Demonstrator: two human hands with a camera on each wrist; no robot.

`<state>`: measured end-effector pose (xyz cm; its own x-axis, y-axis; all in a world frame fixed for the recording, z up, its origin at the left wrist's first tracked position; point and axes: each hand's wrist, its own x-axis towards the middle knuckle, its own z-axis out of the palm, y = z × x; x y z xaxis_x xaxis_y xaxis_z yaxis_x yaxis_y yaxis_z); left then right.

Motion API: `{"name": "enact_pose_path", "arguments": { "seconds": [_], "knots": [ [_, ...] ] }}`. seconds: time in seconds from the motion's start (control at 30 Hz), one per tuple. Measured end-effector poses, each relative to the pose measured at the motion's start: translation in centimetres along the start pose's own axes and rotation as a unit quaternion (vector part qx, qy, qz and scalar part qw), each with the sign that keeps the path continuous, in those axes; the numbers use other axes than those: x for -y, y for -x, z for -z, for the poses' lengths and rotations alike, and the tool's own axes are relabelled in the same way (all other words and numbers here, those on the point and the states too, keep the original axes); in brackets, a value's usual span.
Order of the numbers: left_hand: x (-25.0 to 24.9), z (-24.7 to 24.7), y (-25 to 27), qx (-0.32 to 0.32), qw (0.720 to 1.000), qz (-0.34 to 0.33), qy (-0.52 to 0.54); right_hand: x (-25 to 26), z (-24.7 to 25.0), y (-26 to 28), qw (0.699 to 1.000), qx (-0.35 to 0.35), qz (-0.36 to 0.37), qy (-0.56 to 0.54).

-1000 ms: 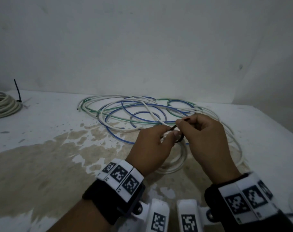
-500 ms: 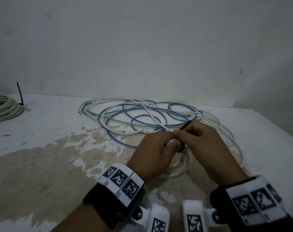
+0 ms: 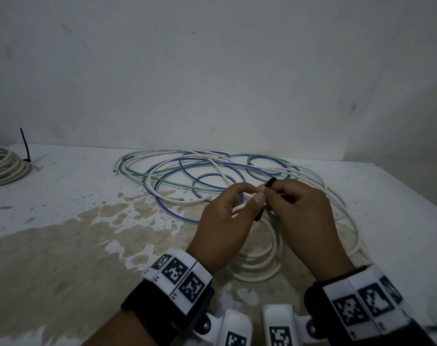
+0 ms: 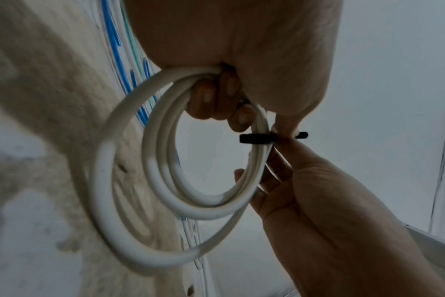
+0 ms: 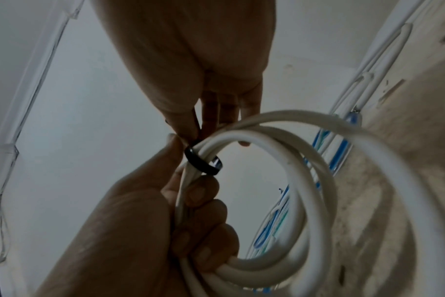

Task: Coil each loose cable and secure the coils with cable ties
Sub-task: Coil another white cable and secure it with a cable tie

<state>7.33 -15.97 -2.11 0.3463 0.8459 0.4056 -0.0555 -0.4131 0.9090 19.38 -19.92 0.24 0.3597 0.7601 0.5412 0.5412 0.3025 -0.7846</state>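
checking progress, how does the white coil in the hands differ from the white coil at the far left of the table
The held coil is lifted, gripped by the left hand, while the right hand pinches a black tie around it. The far-left coil lies on the table, already tied, untouched. Both are white cable.

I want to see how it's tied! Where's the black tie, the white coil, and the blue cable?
tie (image 4: 254, 138), left wrist view, band across the coil.
coil (image 4: 102, 180), left wrist view, outer loop.
blue cable (image 3: 212, 162), head view, far arc on the table.
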Motion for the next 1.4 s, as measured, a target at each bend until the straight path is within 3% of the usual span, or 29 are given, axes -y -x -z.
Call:
{"name": "enact_pose_path", "arguments": {
  "seconds": [0.1, 0.3, 0.43, 0.6, 0.83, 0.93, 1.07, 1.23, 1.3, 1.4],
  "knots": [
    [-0.2, 0.1, 0.1, 0.015, 1.0, -0.005, 0.016, -0.1, 0.1, 0.0, 1.0, 0.013, 0.007, -0.01],
    [-0.5, 0.2, -0.1, 0.016, 0.997, 0.048, 0.066, 0.0, 0.1, 0.0, 0.999, 0.031, 0.006, -0.021],
    [-0.1, 0.2, -0.2, -0.013, 0.997, 0.057, 0.055, -0.1, -0.4, -0.1, 0.996, 0.003, -0.05, -0.078],
    [0.7, 0.8, -0.8, -0.112, 0.989, 0.076, 0.052, -1.7, -0.8, -0.3, 0.981, -0.016, -0.161, -0.107],
    [1.8, 3.2, -2.0, -0.255, 0.964, 0.077, 0.005, -2.2, -0.7, -0.3, 0.968, -0.032, -0.236, -0.085],
    [2.0, 4.2, -2.5, -0.333, 0.939, 0.083, 0.023, -2.5, -0.8, -0.2, 0.947, -0.052, -0.297, -0.112],
    [2.3, 5.6, -3.1, -0.41, 0.9, 0.11, 0.097, -3.2, -1.7, -0.2, 0.897, -0.059, -0.376, -0.223],
    [2.1, 6.2, -3.3, -0.437, 0.874, 0.137, 0.162, -3.0, -3.0, 0.9, 0.914, 0.036, -0.325, -0.238],
    [2.2, 6.0, -3.4, -0.407, 0.886, 0.131, 0.181, -2.4, -2.8, 0.9, 0.938, 0.022, -0.27, -0.216],
    [2.2, 5.2, -3.2, -0.298, 0.929, 0.128, 0.179, -2.0, -2.1, -0.1, 0.964, -0.023, -0.209, -0.162]
  ]
}}
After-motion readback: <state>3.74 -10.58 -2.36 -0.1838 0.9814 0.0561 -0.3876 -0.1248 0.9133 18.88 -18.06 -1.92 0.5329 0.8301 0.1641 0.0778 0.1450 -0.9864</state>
